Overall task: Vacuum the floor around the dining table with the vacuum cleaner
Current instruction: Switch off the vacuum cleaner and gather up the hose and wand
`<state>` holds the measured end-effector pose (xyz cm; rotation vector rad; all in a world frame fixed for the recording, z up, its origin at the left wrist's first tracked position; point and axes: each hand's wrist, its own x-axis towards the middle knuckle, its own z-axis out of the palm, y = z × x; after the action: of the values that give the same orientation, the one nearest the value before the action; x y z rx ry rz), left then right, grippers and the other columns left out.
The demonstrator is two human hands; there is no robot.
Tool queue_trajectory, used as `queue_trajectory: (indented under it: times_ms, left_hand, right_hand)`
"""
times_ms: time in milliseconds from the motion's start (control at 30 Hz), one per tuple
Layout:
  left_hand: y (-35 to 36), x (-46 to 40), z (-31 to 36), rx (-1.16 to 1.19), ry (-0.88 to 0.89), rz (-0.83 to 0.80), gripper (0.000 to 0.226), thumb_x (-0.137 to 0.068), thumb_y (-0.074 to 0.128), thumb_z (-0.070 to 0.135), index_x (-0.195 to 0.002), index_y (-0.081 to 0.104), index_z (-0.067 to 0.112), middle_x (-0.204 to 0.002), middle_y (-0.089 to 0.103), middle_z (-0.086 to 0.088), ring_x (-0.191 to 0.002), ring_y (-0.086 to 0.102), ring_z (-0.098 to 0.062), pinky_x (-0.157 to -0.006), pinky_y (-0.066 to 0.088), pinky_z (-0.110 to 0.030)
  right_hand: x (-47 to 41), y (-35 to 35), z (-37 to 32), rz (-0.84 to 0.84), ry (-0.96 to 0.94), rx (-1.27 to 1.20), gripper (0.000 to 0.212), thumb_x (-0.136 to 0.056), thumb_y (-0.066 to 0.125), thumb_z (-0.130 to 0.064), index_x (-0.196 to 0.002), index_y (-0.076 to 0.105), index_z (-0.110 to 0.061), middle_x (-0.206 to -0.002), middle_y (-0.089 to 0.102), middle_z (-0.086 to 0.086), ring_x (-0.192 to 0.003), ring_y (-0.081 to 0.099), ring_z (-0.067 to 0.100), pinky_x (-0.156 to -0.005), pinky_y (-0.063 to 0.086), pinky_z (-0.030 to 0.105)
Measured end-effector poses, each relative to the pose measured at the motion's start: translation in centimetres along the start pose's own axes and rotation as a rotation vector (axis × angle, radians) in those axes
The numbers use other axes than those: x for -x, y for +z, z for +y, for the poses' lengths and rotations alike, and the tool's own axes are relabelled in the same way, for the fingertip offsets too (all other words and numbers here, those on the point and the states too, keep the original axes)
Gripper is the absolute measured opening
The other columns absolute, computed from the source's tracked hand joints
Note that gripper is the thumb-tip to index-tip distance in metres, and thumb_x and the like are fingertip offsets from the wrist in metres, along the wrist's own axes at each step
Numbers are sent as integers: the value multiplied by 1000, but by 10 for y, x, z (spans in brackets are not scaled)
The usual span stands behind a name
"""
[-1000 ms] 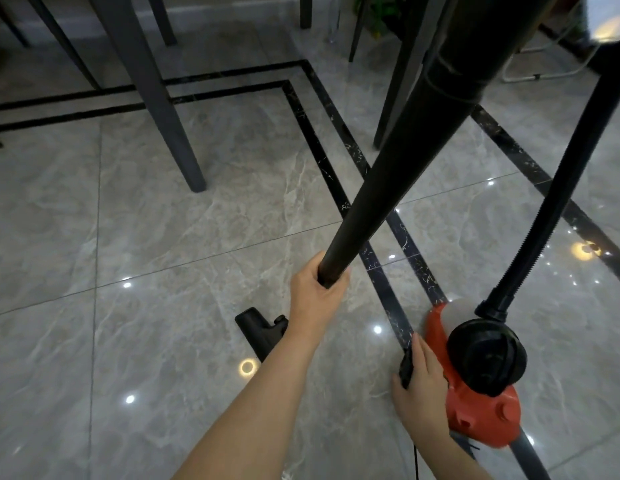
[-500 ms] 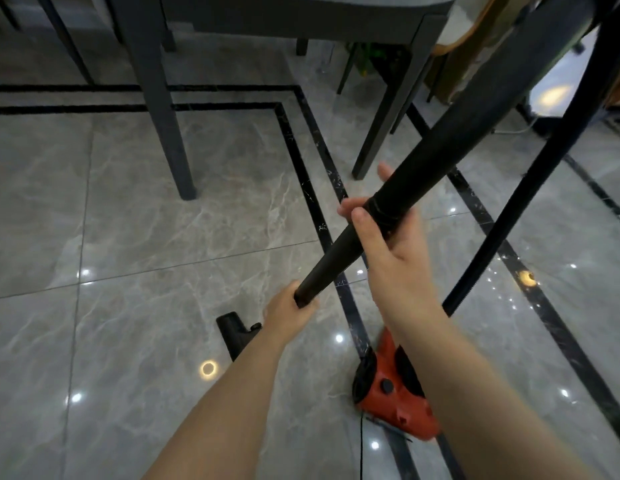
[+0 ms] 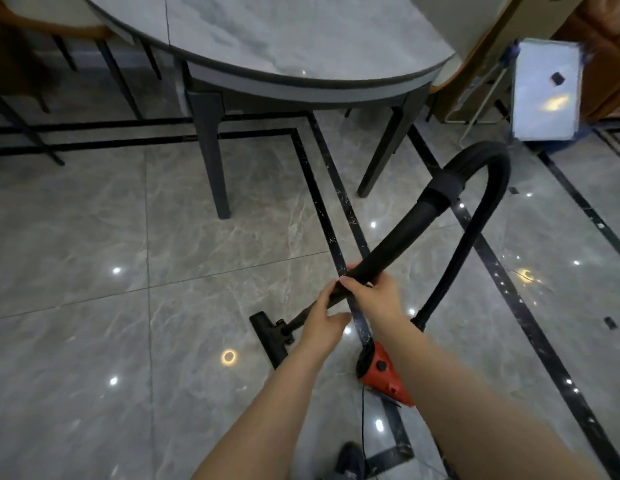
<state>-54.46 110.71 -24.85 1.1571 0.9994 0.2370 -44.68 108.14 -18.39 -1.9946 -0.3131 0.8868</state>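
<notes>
The vacuum's black wand [image 3: 388, 252] slants down to a black floor head [image 3: 268, 339] resting on the grey marble floor [image 3: 94, 306]. My left hand [image 3: 319, 322] grips the wand low down. Just above it my right hand [image 3: 378, 294] is wrapped around the wand too. A black hose [image 3: 475, 216] arches from the wand's top down to the red vacuum body [image 3: 383, 374], which sits on the floor by my right forearm. The round marble dining table [image 3: 284, 39] stands ahead on dark legs [image 3: 211, 154].
Chairs with thin dark legs [image 3: 121, 81] stand at the table's far left, and another chair [image 3: 464, 39] at its right. A white panel on a stand [image 3: 544, 91] is at the upper right. A thin black cord [image 3: 363, 420] trails from the vacuum body toward my foot.
My right hand left the vacuum body and took hold of the wand above the left hand. My view rose, so the table top and the hose arch now show.
</notes>
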Motion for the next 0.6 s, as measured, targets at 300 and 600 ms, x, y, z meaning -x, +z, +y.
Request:
queue_trajectory:
  times_ms: [300,600]
  left_hand:
    - [-22,50,68,-69,-43,-79,63,-96,56,10,-151,32,28,-146,43,7,-135,40,-13,-101,33,-25]
    - [-1,69,89,-218,-81,-147,61,-91,62,7,-146,42,24,-137,53,0,-123,51,-16,-100,44,-32]
  right_hand:
    - [32,-26,-94,56,191,-361,24,-89,77,-18,-107,65,-8,-96,68,9,-89,67,22,-89,59,50]
    - [62,-46,-73,220,203,-279,27,-90,78,-23,-108,62,-12,-95,68,4,-100,70,29,-87,61,52]
